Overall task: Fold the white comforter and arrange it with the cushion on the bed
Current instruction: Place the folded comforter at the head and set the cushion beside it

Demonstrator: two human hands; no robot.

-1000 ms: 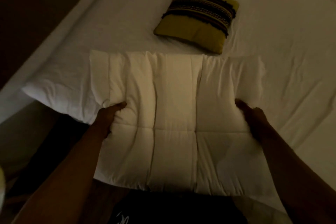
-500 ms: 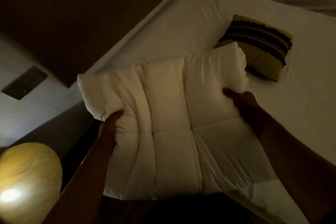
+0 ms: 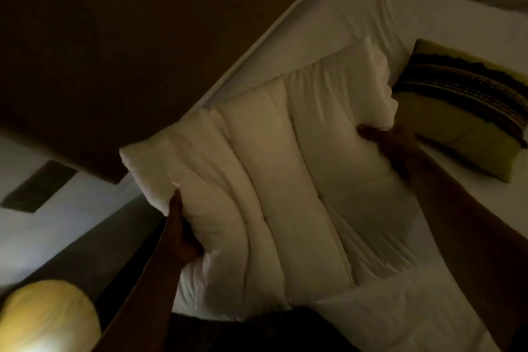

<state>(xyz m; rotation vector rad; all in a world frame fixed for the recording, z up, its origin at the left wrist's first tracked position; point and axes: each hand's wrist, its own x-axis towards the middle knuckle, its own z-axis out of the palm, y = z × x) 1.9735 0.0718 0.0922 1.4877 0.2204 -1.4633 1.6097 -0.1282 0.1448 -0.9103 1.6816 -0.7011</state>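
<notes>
A single head-worn wide-angle camera looked forward and down, rolled so the bed [image 3: 445, 23] edge ran diagonally from 7 o'clock to 1 o'clock. It sat close above the folded comforter [image 3: 285, 180], which filled the centre; the cushion [image 3: 463, 111] lay at 2 o'clock, a lit round lamp [image 3: 48, 320] at 8 o'clock.

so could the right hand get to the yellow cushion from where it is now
Probably yes, but not freely. The right hand grips the folded comforter's edge, so it is occupied. The cushion lies just beyond it on the bed, with nothing between; it would need to let go first.
</notes>
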